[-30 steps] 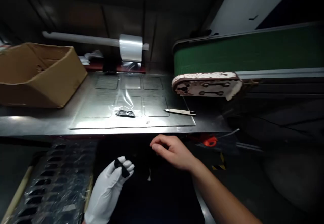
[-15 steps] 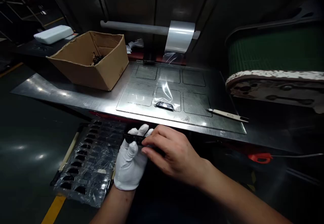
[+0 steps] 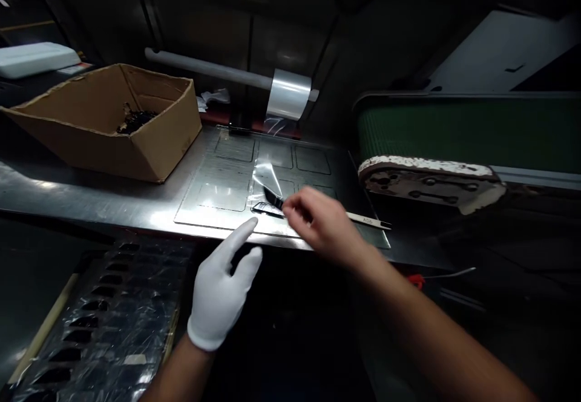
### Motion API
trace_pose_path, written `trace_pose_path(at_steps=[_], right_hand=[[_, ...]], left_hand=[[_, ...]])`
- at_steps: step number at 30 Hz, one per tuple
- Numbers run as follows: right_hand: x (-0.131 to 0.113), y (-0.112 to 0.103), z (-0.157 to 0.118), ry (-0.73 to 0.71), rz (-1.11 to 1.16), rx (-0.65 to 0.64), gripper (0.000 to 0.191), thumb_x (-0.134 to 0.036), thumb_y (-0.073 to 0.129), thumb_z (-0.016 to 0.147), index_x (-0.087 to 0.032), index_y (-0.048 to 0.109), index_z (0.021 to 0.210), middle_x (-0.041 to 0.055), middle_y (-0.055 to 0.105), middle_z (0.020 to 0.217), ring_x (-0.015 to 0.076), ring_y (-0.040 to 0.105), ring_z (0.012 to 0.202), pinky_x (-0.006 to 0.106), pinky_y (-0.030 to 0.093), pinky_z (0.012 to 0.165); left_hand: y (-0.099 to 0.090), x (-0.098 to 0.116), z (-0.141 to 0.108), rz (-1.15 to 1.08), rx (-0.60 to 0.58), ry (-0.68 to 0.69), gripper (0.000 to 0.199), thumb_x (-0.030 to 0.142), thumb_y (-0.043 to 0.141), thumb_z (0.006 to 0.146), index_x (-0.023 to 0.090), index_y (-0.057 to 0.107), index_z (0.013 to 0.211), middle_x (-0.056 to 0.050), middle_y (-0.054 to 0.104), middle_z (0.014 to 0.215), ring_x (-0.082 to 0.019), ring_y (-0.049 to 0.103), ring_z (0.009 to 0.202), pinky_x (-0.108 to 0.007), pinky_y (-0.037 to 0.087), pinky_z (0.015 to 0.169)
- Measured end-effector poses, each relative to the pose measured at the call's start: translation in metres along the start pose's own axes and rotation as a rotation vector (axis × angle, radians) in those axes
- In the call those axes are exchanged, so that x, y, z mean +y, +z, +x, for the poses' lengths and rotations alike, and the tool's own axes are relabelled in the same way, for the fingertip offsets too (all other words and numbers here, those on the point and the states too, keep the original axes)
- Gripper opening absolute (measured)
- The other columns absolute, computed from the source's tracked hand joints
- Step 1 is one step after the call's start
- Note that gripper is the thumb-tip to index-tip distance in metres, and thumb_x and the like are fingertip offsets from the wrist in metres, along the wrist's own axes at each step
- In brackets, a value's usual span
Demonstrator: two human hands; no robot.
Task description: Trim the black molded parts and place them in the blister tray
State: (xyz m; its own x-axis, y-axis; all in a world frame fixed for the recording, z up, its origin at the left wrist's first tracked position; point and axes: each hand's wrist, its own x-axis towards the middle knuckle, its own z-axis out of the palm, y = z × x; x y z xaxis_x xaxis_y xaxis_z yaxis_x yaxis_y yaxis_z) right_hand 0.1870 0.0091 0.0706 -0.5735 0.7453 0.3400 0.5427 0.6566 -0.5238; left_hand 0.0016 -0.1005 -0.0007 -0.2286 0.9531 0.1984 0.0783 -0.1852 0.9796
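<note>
My right hand point(image 3: 324, 223), bare, pinches a small glossy black piece point(image 3: 273, 198) by its right end, tilted above the sheet of thin plates. Just below it lies a similar dark curved piece point(image 3: 267, 209) on clear film point(image 3: 267, 175), over the transparent cutting plate point(image 3: 211, 196) with its rounded squares. In a white glove, my left hand point(image 3: 218, 296) is held up at the bench's front edge, thumb and forefinger apart, with nothing in it. A white-handled pen knife point(image 3: 370, 220) marked A06 rests to the right, partly behind my right hand.
A cardboard box point(image 3: 158, 148) with dark scraps stands at the left. Behind the plate, a film roll point(image 3: 289, 94) hangs on a bar. A green conveyor point(image 3: 454, 132) juts in at the right. Clear trays point(image 3: 136, 305) of black pieces stand lower left.
My hands have parted. The right has carried the black piece from the gloved palm up over the plate, while the left has let go and opened. The view has swung right.
</note>
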Motion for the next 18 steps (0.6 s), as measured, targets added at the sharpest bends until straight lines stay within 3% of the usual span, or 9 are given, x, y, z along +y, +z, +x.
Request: trace_pose_path(at_steps=[4, 6, 8, 12, 15, 18], right_hand=[[0.035, -0.031, 0.028, 0.160, -0.119, 0.191, 0.008, -0.025, 0.064, 0.094, -0.020, 0.069, 0.091, 0.0012, 0.065, 0.082, 0.0152, 0.058, 0.073, 0.028, 0.044, 0.067], [0.041, -0.034, 0.028, 0.194, -0.096, 0.212, 0.010, -0.027, 0.064, 0.094, -0.020, 0.069, 0.090, 0.0009, 0.065, 0.081, 0.0149, 0.058, 0.071, 0.028, 0.044, 0.067], [0.044, -0.031, 0.021, 0.207, -0.069, 0.177, 0.012, -0.029, 0.062, 0.095, -0.020, 0.069, 0.090, 0.0011, 0.064, 0.081, 0.0147, 0.057, 0.070, 0.028, 0.044, 0.066], [0.048, -0.024, 0.008, 0.224, -0.051, 0.130, 0.013, -0.028, 0.060, 0.096, -0.020, 0.068, 0.090, 0.0017, 0.064, 0.083, 0.0150, 0.057, 0.072, 0.027, 0.044, 0.066], [0.053, -0.025, 0.006, 0.218, -0.076, 0.130, 0.012, -0.027, 0.060, 0.097, -0.020, 0.067, 0.091, 0.0018, 0.064, 0.084, 0.0147, 0.058, 0.074, 0.027, 0.045, 0.068], [0.053, -0.025, 0.010, 0.169, -0.221, 0.021, 0.013, -0.025, 0.056, 0.100, -0.019, 0.065, 0.093, 0.0027, 0.066, 0.090, 0.0147, 0.061, 0.080, 0.026, 0.045, 0.073]], left_hand=[[0.012, 0.006, 0.065, 0.749, -0.302, 0.446, 0.031, 0.017, 0.051, 0.100, 0.022, 0.074, 0.121, -0.011, 0.072, 0.128, -0.032, 0.062, 0.126, -0.051, 0.047, 0.113], [0.020, 0.004, 0.091, 0.939, -0.429, 0.508, 0.029, 0.012, 0.050, 0.097, 0.019, 0.075, 0.109, -0.013, 0.074, 0.109, -0.032, 0.066, 0.108, -0.049, 0.052, 0.098], [0.025, 0.001, 0.107, 1.009, -0.479, 0.527, 0.026, 0.010, 0.051, 0.094, 0.018, 0.075, 0.096, -0.013, 0.071, 0.092, -0.032, 0.066, 0.092, -0.046, 0.052, 0.084], [0.025, -0.006, 0.114, 1.086, -0.514, 0.580, 0.029, 0.009, 0.045, 0.096, 0.017, 0.073, 0.097, -0.013, 0.068, 0.087, -0.031, 0.063, 0.086, -0.043, 0.047, 0.077], [0.021, -0.008, 0.105, 1.126, -0.518, 0.607, 0.029, 0.012, 0.042, 0.099, 0.018, 0.071, 0.098, -0.012, 0.067, 0.090, -0.032, 0.061, 0.088, -0.045, 0.044, 0.079], [0.019, -0.009, 0.090, 1.147, -0.486, 0.587, 0.028, 0.013, 0.041, 0.101, 0.018, 0.069, 0.099, -0.012, 0.068, 0.093, -0.031, 0.060, 0.088, -0.045, 0.043, 0.080]])
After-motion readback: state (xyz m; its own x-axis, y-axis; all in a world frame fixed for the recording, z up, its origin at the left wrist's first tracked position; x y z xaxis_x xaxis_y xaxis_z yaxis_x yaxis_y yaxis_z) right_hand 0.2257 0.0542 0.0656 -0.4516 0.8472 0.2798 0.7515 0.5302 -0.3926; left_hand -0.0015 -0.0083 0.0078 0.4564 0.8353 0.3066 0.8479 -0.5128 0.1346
